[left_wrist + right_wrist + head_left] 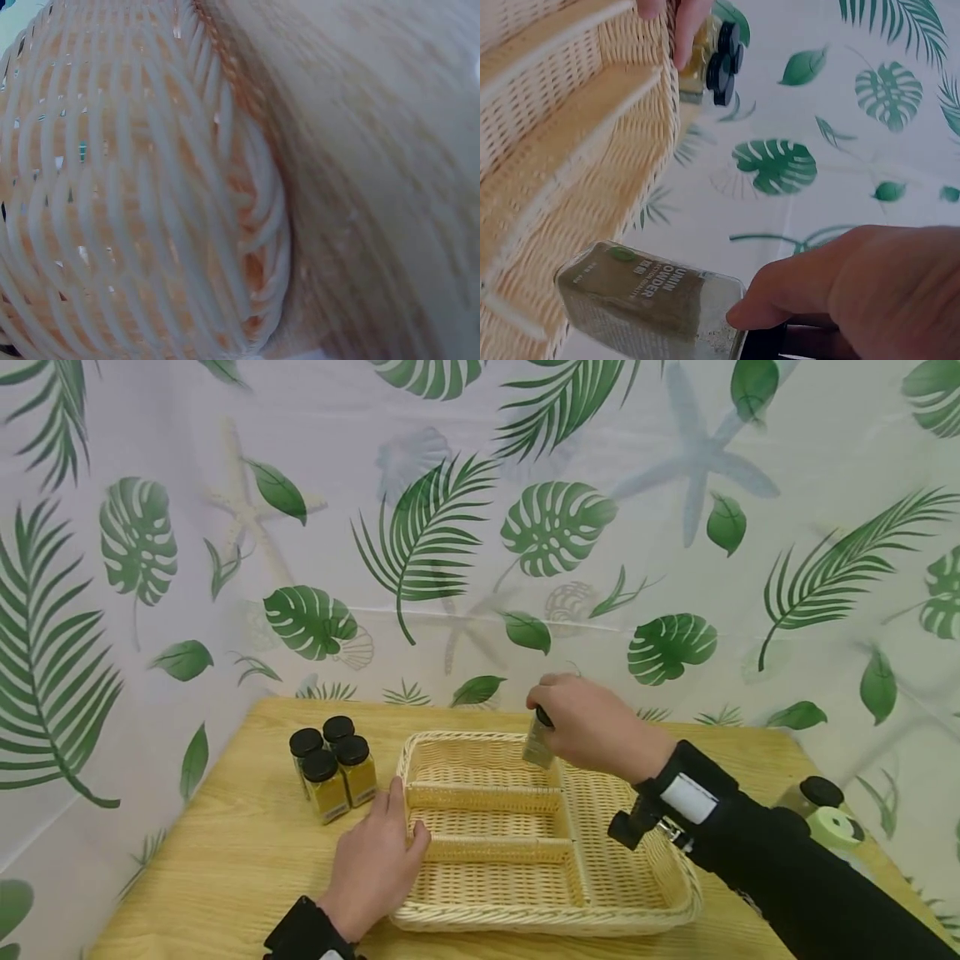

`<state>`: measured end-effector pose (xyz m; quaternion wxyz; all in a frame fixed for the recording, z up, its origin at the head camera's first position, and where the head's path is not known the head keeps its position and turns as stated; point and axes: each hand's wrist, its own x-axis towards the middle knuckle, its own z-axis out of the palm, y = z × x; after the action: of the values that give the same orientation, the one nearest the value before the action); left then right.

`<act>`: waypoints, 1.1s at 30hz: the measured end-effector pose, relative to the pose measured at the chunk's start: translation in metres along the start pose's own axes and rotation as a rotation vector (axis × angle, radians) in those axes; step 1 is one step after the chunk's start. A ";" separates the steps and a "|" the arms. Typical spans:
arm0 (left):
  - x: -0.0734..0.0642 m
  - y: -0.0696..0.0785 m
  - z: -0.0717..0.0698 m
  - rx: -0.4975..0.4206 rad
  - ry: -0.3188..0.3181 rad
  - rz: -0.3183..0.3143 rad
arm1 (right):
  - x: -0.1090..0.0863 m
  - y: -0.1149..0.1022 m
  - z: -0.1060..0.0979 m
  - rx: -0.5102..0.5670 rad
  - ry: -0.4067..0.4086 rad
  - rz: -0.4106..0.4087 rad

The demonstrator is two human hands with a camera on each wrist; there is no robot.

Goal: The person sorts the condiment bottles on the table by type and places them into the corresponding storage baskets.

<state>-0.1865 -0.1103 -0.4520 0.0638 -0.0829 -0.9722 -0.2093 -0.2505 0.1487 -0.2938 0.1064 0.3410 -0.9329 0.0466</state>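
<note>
My right hand (596,722) grips a cumin powder jar (641,300) by its black lid. The clear jar, part filled with brown powder, hangs tilted over the back of a wicker basket (540,920), near the top of its long divider. "Powder" can be read on the label in the right wrist view. At the basket's left side, my left hand (375,864) holds the rim, thumb over the inner side and fingers along the outer wall. The basket's woven wall (135,180) fills much of the left wrist view; the left fingers do not show there.
Several black-lidded jars (327,789) of yellow contents stand together left of the basket. Two low dividers (487,797) split its left part into compartments; a long one runs down its right. Beyond the right forearm are another dark-lidded jar (821,791) and a pale green round thing (831,827).
</note>
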 end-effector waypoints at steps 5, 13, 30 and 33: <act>0.001 0.002 -0.001 -0.018 -0.014 0.008 | 0.021 -0.017 0.019 0.016 -0.033 -0.047; 0.001 0.001 0.000 0.005 -0.006 0.002 | 0.053 -0.038 0.049 -0.003 -0.108 -0.089; 0.005 -0.006 -0.002 -0.036 -0.021 0.004 | 0.094 -0.064 0.091 -0.011 -0.126 -0.164; 0.004 -0.007 -0.002 -0.037 -0.021 -0.001 | 0.099 -0.068 0.094 -0.010 -0.142 -0.173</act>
<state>-0.1919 -0.1173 -0.4521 0.0519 -0.0859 -0.9689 -0.2262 -0.2961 0.0201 -0.3620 0.0450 0.4219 -0.9055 0.0084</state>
